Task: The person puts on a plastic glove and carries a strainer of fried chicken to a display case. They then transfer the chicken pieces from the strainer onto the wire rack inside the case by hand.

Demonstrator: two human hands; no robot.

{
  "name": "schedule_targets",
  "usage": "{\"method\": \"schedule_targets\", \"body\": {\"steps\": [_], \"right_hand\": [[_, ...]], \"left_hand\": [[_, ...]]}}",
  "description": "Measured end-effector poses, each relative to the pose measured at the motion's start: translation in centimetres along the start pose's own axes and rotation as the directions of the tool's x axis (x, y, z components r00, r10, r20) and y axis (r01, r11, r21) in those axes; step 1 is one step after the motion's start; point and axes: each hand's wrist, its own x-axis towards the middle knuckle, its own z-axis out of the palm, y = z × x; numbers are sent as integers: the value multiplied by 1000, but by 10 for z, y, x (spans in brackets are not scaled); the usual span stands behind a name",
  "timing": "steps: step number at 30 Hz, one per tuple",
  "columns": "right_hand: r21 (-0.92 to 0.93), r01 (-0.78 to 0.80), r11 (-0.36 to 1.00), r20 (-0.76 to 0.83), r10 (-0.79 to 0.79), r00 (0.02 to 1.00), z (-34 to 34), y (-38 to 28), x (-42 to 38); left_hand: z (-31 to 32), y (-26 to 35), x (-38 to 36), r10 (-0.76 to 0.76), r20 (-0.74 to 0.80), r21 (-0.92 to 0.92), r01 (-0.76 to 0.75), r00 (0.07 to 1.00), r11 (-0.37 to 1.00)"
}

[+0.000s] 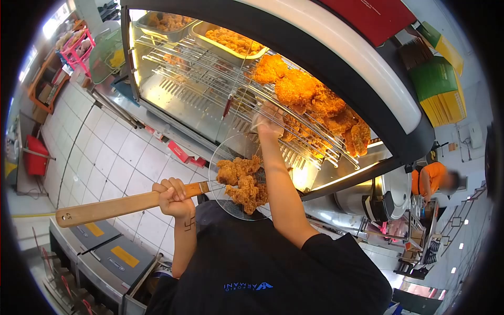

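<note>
We are gripping the long wooden handle [110, 208] of the round wire-mesh skimmer [223, 157] with our left hand [172, 198], fingers wrapped tight, its axis running sideways. The golden fried chicken pieces [242, 181] are lying in it, directly below our clear-gloved right hand [268, 122]. That hand is reaching the slanted metal wire rack [199, 68]; we cannot tell its fingers' state.

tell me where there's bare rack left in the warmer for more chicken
The wire rack is bare on its left stretch, below the two trays and left of the gloved hand. The right end is crowded with fried chicken.
</note>
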Motion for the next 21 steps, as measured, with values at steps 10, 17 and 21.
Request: {"method": "schedule_targets", "body": {"steps": [10, 17, 21], "right_hand": [[-698, -447, 559, -440, 158, 884, 113, -2, -120], [-533, 230, -814, -25, 287, 958, 164, -56, -186], [-321, 339, -884, -66, 378, 923, 190, -52, -198]], "left_hand": [[-2, -2, 3, 0, -9, 8, 0, 1000, 1000], [-2, 0, 0, -1, -19, 31, 2, 1000, 1000], [5, -1, -1, 6, -16, 29, -6, 1000, 1000]]}}
